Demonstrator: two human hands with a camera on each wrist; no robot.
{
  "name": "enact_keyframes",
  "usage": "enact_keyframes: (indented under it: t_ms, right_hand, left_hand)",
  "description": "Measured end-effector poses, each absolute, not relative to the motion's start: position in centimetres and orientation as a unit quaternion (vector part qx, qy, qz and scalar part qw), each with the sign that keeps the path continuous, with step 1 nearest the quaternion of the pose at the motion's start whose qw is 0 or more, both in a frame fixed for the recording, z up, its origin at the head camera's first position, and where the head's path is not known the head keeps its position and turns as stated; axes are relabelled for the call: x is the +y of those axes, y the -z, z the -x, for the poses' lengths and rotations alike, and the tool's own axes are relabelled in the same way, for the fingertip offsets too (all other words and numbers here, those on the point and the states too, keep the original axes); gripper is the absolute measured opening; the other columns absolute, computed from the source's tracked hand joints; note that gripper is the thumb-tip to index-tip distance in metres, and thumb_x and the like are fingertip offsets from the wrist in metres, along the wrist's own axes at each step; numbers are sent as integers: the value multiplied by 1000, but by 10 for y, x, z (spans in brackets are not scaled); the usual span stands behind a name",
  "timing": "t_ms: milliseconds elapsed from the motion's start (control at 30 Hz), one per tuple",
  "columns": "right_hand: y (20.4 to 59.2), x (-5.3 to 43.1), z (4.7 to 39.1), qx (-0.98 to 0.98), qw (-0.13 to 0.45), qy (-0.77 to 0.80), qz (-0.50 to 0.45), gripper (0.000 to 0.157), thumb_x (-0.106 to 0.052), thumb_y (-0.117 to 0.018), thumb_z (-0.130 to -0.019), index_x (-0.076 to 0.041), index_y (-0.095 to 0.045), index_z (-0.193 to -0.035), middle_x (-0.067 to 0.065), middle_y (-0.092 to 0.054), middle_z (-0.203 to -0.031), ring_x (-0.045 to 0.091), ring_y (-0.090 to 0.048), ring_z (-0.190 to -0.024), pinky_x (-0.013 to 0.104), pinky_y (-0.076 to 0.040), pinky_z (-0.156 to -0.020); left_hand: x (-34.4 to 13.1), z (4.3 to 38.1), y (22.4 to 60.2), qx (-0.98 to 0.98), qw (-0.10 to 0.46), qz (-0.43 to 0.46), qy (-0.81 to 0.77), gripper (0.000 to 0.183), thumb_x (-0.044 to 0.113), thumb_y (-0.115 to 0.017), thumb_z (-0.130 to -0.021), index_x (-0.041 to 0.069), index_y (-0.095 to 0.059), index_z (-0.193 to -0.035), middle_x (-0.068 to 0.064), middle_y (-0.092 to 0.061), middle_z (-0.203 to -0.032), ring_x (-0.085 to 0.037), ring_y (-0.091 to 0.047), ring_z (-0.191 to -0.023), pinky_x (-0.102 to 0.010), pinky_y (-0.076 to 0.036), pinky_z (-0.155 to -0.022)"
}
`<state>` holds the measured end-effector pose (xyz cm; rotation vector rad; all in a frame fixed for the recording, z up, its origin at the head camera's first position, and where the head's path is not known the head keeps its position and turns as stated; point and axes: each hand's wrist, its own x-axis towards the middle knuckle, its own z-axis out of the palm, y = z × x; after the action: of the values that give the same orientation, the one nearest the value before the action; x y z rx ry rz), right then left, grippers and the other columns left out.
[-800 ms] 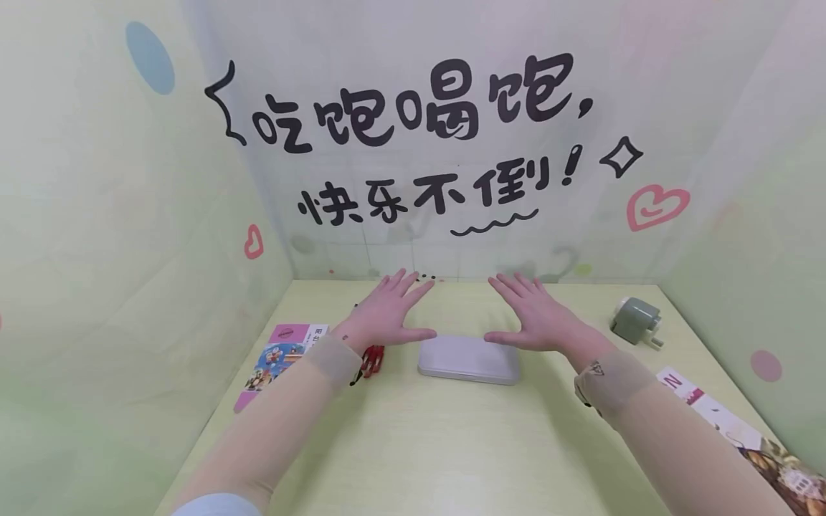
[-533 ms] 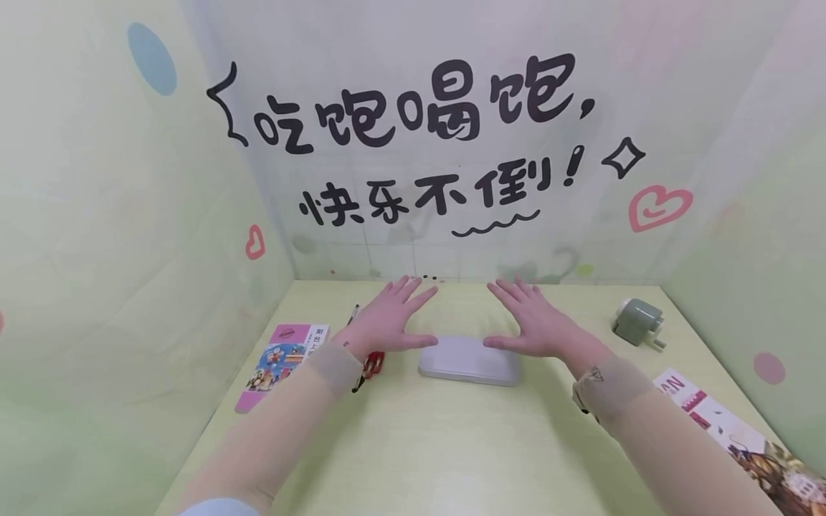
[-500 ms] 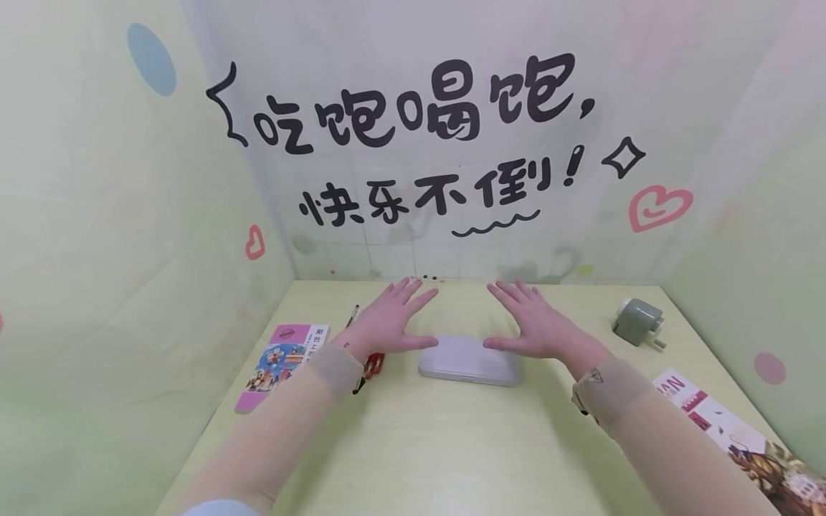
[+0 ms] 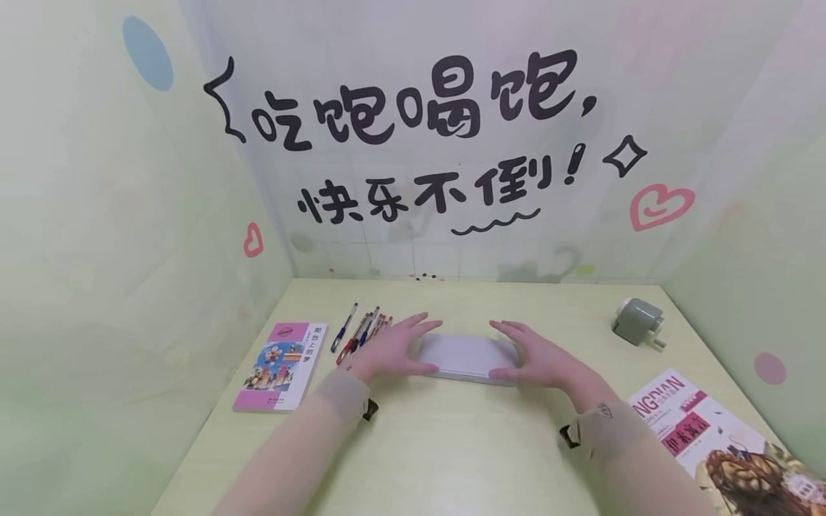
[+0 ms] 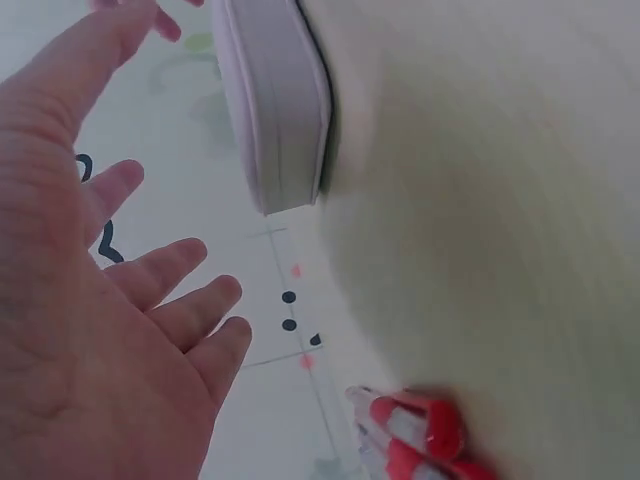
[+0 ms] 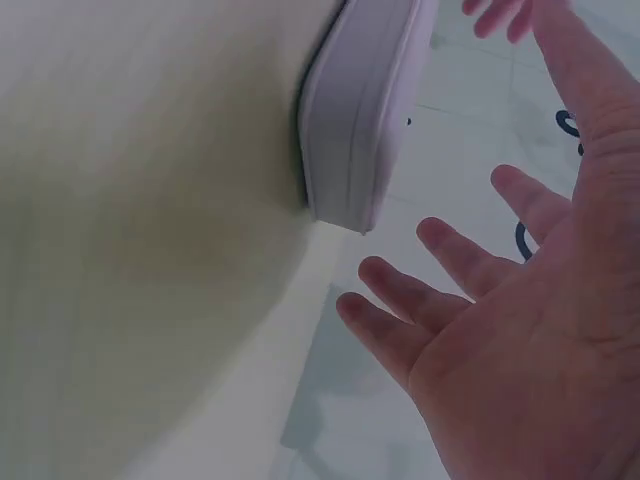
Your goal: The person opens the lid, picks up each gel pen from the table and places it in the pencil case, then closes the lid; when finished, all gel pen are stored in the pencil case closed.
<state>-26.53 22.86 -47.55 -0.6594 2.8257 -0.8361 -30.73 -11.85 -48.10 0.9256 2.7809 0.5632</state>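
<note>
A flat, pale lilac pencil case (image 4: 470, 355) with rounded corners lies on the table in the head view. My left hand (image 4: 395, 349) is at its left end, thumb toward the near edge and fingers toward the far side. My right hand (image 4: 543, 358) mirrors this at the right end. In the left wrist view, a gap shows between the left hand (image 5: 110, 340) and the pencil case (image 5: 280, 110), fingers spread and loosely bent. The right wrist view likewise shows the right hand (image 6: 530, 330) apart from the pencil case (image 6: 355, 120), fingers spread.
Several pens (image 4: 361, 333) lie left of my left hand, beyond the forearm. A pink-and-white book (image 4: 280, 367) is at the left edge. At the right stand a grey crank pencil sharpener (image 4: 637, 322) and a magazine (image 4: 703, 430). A printed curtain (image 4: 452, 244) hangs behind the table (image 4: 452, 459).
Both hands have come down and back toward me, from reaching over the pencil case's far side to its two ends. More of the pens, book and magazine now shows.
</note>
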Motion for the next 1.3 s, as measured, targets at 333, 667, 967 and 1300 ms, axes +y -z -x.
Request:
enact_keyframes:
  t_ms: [333,667,967,1300]
  right_hand:
    - [513,236,250,915,30,347,201,103,-44,-95,-85,-14,-43,-168,26,-45,-170,55,-41,-157,76,-34,-127]
    - [538,239,248,909,-37,367,192,87,-34,-95,-88,-9,-54,-160,28,-51,-166,56,-46,-155,73,-36,-127]
    - [552,238,249,909,-68,360,201,81,-34,-94,-89,-9,-58,-156,21,-59,-161,48,-54,-151,67,-41,-124]
    - [552,239,249,915,-79,344,195,76,-32,-93,-89,-8,-61,-153,23,-62,-157,50,-56,-149,66,-43,-125]
  left_hand:
    - [-120,299,508,922,112,-282,-242,90,49,-91,-88,39,-47,-166,-5,-28,-184,-36,-38,-166,-57,-35,-135]
    - [-119,295,516,925,90,-266,-256,73,40,-89,-92,33,-59,-158,-3,-34,-181,-34,-45,-162,-55,-39,-133]
    - [-121,294,515,920,83,-253,-288,63,35,-90,-90,24,-69,-148,-8,-41,-178,-37,-44,-162,-55,-39,-133]
    - [-120,299,519,920,79,-249,-291,63,43,-90,-89,30,-71,-147,-3,-46,-176,-34,-45,-162,-54,-38,-134]
